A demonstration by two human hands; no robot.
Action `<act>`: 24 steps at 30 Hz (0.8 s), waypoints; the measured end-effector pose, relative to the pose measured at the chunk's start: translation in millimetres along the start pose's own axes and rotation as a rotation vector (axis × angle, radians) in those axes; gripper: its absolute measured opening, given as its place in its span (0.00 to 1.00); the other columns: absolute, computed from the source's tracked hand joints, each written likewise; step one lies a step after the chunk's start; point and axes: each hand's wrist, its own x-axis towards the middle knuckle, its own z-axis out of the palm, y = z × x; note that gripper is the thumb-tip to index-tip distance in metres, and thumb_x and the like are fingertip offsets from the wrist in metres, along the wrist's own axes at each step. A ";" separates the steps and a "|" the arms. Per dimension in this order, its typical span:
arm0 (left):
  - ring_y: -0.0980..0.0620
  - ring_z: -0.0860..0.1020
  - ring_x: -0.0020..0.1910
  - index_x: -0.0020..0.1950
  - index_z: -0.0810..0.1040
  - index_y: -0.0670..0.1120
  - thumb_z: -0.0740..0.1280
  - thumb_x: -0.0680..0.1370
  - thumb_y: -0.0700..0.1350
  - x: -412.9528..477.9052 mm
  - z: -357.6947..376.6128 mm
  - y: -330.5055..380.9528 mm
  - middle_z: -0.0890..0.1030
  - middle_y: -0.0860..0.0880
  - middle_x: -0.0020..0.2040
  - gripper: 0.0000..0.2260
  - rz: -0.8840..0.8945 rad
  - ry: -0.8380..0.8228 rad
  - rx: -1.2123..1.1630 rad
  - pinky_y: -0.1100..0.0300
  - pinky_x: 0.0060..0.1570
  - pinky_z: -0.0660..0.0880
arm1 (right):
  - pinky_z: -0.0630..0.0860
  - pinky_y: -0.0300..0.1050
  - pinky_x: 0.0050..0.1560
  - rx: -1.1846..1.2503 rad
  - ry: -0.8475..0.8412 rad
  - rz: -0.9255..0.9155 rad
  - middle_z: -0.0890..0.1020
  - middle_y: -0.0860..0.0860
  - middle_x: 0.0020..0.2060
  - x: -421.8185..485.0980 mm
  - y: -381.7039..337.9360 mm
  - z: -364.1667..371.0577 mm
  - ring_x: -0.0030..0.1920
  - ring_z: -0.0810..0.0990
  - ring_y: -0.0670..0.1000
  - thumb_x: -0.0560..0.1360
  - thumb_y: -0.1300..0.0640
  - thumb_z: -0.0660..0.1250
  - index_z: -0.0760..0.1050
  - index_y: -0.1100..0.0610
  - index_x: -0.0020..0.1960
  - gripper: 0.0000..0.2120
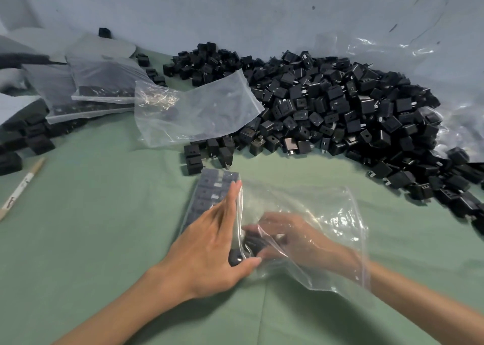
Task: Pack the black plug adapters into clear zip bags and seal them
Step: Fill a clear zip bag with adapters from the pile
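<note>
Head view puts one clear zip bag [309, 213] in front of me on the green worktop [104, 240]. Packed adapters [209, 187] sit in rows at its left end. My right hand [290, 237] is inside the bag, its grip curled round a blurred black adapter [252, 244]. My left hand [209, 245] is outside, its grip flat, with straight fingers pressed along the packed rows. One empty bag [196, 109] lies on the loose pile [340, 109], which has too many adapters to count. At least two filled bags [104, 82] lie far left, with one pencil [21, 187] nearer me.
</note>
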 end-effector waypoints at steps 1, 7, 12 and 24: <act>0.66 0.44 0.73 0.74 0.25 0.49 0.60 0.71 0.69 0.2 -0.2 -0.3 0.44 0.58 0.77 0.51 -0.001 -0.002 -0.012 0.77 0.66 0.38 | 0.72 0.47 0.57 -0.025 -0.023 0.003 0.77 0.51 0.55 1.7 3.4 1.9 0.53 0.74 0.48 0.75 0.50 0.67 0.76 0.49 0.64 0.17; 0.73 0.35 0.69 0.75 0.27 0.52 0.60 0.69 0.70 -0.2 -1.0 -2.1 0.31 0.65 0.73 0.51 -0.018 -0.016 -0.015 0.78 0.64 0.36 | 0.72 0.41 0.57 -0.014 -0.094 0.038 0.75 0.45 0.57 1.5 7.8 2.3 0.52 0.71 0.41 0.78 0.50 0.63 0.72 0.39 0.65 0.16; 0.72 0.36 0.71 0.74 0.27 0.53 0.58 0.70 0.71 0.2 0.0 -2.9 0.32 0.65 0.74 0.49 -0.027 -0.029 -0.029 0.76 0.66 0.39 | 0.71 0.46 0.57 -0.040 -0.010 0.031 0.76 0.49 0.55 14.3 -3.6 10.5 0.53 0.73 0.47 0.77 0.55 0.65 0.72 0.45 0.67 0.18; 0.67 0.36 0.73 0.73 0.26 0.55 0.43 0.72 0.76 -1.0 3.1 -4.7 0.33 0.60 0.76 0.42 -0.010 -0.084 0.027 0.65 0.72 0.41 | 0.75 0.50 0.62 0.367 -0.102 0.198 0.83 0.43 0.51 -3.9 -4.2 -5.0 0.51 0.79 0.38 0.77 0.53 0.67 0.81 0.48 0.56 0.09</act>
